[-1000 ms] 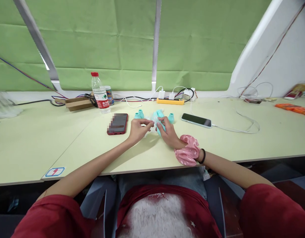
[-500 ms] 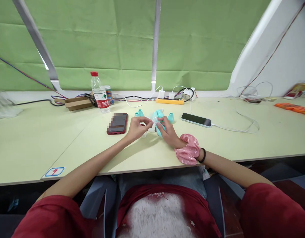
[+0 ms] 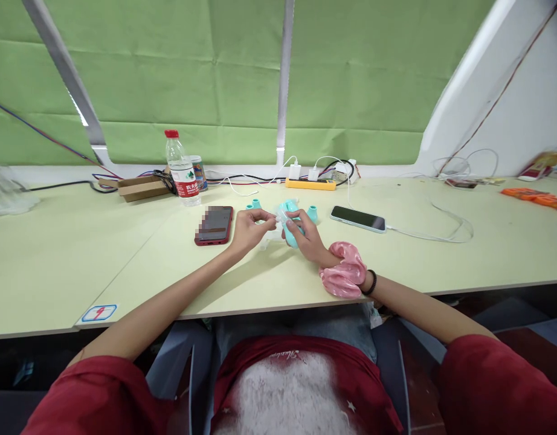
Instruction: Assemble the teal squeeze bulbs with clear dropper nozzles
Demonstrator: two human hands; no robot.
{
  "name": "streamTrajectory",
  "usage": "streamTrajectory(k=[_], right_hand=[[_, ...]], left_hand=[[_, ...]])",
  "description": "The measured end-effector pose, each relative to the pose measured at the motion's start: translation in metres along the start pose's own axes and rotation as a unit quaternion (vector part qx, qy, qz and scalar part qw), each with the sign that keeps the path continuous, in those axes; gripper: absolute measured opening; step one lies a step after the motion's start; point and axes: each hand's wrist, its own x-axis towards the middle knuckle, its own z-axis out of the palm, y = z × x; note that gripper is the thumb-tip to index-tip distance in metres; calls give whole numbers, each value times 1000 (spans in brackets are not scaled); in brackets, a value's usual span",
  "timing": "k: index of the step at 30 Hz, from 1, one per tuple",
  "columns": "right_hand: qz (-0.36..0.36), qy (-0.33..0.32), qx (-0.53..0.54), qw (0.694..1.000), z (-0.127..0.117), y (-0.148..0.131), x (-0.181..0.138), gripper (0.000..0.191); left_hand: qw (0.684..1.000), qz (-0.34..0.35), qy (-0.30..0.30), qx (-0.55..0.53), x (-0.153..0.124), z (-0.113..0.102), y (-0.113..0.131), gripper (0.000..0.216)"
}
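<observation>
My right hand (image 3: pixel 308 237) is wrapped round a rounded teal plastic piece (image 3: pixel 291 235), with a clear, filmy plastic part (image 3: pixel 282 215) at its upper end. Thumb and fingers pressed together, my left hand (image 3: pixel 251 231) meets the edge of that clear part; what lies in the pinch is too small to make out. Behind the hands, more teal material (image 3: pixel 288 205) shows in part. A small teal piece with a narrow neck (image 3: pixel 312 213) stands right of my right hand, and similar teal necks (image 3: pixel 255 204) show behind my left. Under the hands lies a translucent white piece (image 3: pixel 270 237), partly covered.
A phone in a red case (image 3: pixel 214 226) lies to the left, a charging phone (image 3: pixel 357 219) to the right. Behind stand a water bottle (image 3: pixel 185 175), a can (image 3: pixel 198 172), an open cardboard box (image 3: pixel 145 188) and a yellow power strip (image 3: pixel 311 184) with cables.
My left fingertips have shifted slightly left and up. The teal piece in my right hand has turned or moved a little; the white piece beneath shows more.
</observation>
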Motion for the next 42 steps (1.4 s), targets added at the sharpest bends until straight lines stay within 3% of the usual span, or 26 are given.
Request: streamTrajectory(k=[3,14,18,30,33,35,37,39,42], right_hand=[[26,-15,42,999,-1,4,1,27],[25,-20,45,998,-2,6,2,28],[27,-22,43,998,-2,9,2,28],[33,-30,90,995,-1,5,3,26],[32,1,120,992,-4,5,6,27],[28,22,121,992,-5,5,6,27],[28,17,106,994,-6,5,6,27],[30,2,80,996,-5,4,5,27],[23,-3,35,999,-3,4,4,28]], left_hand=[[997,-46,-2,-61,1,0,-1,14],[983,-96,-30,-151,-1,-2,0,35],[978,-125,-46,-159,1,-4,-1,31],[982,-127,-46,-134,9,-7,-4,8],[995,-80,-28,-50,11,-12,-8,7],[997,-1,-13,81,13,-16,-12,5],[964,99,-23,247,14,-20,-16,7],[908,163,-55,383,14,-21,-20,13],[857,158,-90,482,12,-19,-24,19]])
